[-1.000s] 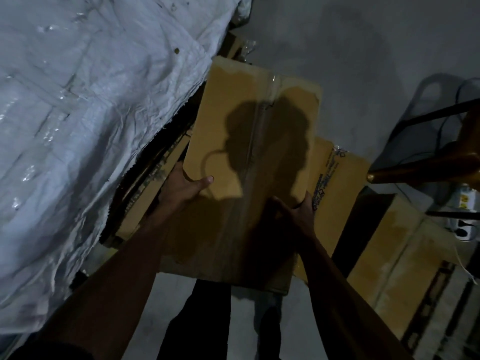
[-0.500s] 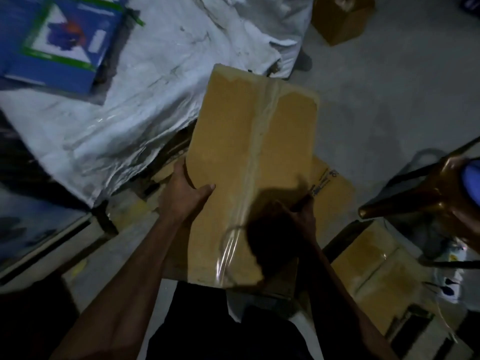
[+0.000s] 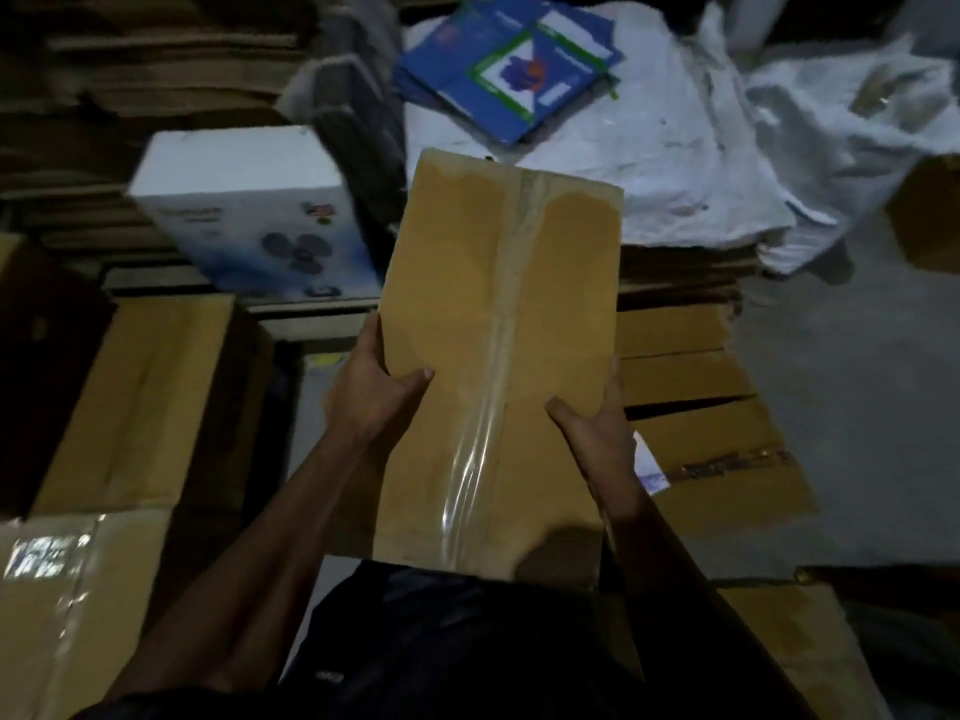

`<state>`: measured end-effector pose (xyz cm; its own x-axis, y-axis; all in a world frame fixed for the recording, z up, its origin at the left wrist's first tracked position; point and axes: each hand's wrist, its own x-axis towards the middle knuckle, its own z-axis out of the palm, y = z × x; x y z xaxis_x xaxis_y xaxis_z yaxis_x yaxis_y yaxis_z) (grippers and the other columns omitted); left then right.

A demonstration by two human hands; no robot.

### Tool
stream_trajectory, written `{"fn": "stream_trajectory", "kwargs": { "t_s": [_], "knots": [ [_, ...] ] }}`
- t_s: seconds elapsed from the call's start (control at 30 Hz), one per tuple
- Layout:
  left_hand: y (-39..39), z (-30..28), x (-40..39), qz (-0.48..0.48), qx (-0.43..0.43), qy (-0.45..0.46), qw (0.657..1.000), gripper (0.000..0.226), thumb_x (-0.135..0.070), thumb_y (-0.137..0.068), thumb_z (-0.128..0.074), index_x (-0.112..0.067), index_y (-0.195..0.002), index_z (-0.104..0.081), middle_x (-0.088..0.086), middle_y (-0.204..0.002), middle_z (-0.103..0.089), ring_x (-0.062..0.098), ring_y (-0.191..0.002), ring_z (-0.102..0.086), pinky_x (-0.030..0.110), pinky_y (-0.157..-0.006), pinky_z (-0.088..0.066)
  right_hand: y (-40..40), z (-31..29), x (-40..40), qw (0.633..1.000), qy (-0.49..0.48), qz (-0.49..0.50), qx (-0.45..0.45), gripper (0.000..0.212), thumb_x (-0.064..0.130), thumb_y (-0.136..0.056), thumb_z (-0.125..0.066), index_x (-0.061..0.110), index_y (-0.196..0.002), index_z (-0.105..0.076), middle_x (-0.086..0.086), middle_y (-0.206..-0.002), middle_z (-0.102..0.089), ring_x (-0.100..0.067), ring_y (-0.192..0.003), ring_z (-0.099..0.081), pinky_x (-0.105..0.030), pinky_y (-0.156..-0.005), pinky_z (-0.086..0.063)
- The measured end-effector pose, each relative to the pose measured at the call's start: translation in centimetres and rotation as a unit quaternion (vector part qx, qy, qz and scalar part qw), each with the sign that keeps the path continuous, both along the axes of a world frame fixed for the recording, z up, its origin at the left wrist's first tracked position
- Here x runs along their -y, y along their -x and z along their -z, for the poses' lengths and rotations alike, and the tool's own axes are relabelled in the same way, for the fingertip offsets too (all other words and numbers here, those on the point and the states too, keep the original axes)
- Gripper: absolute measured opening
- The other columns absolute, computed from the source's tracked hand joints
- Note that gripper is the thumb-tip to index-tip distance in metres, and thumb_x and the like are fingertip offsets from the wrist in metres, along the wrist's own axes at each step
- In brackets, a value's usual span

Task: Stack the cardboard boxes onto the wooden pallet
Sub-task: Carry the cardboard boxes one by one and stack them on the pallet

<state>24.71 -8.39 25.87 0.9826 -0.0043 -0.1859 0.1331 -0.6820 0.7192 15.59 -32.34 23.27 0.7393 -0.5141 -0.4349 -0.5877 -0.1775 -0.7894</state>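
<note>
A long brown cardboard box (image 3: pixel 498 314) with clear tape down its middle is held up in front of my chest. My left hand (image 3: pixel 371 392) grips its left edge, thumb on the top face. My right hand (image 3: pixel 597 428) grips the right edge, thumb on top as well. Several brown cardboard boxes (image 3: pixel 140 402) stand low at the left. More brown boxes (image 3: pixel 696 407) lie behind the held box at the right. No wooden pallet can be made out in this dim view.
A white printed carton (image 3: pixel 249 210) stands at the back left. Blue flat cartons (image 3: pixel 509 65) lie on a white woven sheet (image 3: pixel 691 163) at the back. Flat cardboard stacks (image 3: pixel 130 70) fill the far left. Grey floor (image 3: pixel 857 407) shows at the right.
The view has swung left and up with the box held in both hands; the white carton and the brown boxes on the left have come into sight. The brown metal frame has left view.
</note>
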Motion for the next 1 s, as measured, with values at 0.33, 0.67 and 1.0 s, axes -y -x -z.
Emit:
{"fn": "stream_trajectory", "kwargs": {
  "t_s": [0.33,0.67,1.0],
  "knots": [
    [4.8,0.3,-17.9,-0.189,-0.012,-0.031,0.981,0.103,-0.068,-0.066,-0.068,-0.042,-0.150,-0.015,-0.002,-0.139,-0.056,0.028,-0.119,-0.058,0.052,-0.096,-0.049,-4.3,-0.4,-16.4,0.985,0.048,-0.167,0.006,0.102,0.054,-0.078,-0.074,0.054,-0.151,-0.002,-0.002,-0.135,-0.057,-0.033,-0.120,-0.056,-0.056,-0.105,-0.043],
    [2.7,2.6,-38.2,-0.229,-0.011,-0.022,0.973,0.098,-0.057,-0.074,-0.074,-0.038,-0.152,-0.017,-0.005,-0.141,-0.054,0.024,-0.120,-0.057,0.040,-0.091,-0.049,-9.2,1.4,-36.4,0.975,0.058,-0.216,-0.011,0.103,0.054,-0.080,-0.074,0.050,-0.154,-0.003,-0.006,-0.135,-0.059,-0.034,-0.118,-0.058,-0.046,-0.100,-0.045],
    [-3.6,2.8,-50.7,-0.224,-0.027,-0.029,0.974,0.092,-0.048,-0.079,-0.075,-0.035,-0.152,-0.020,-0.002,-0.139,-0.055,0.028,-0.122,-0.055,0.032,-0.080,-0.037,-14.4,1.9,-49.0,0.978,0.039,-0.203,-0.019,0.103,0.047,-0.082,-0.075,0.038,-0.156,-0.005,-0.003,-0.140,-0.053,-0.035,-0.122,-0.054,-0.043,-0.101,-0.041]
  ]
}}
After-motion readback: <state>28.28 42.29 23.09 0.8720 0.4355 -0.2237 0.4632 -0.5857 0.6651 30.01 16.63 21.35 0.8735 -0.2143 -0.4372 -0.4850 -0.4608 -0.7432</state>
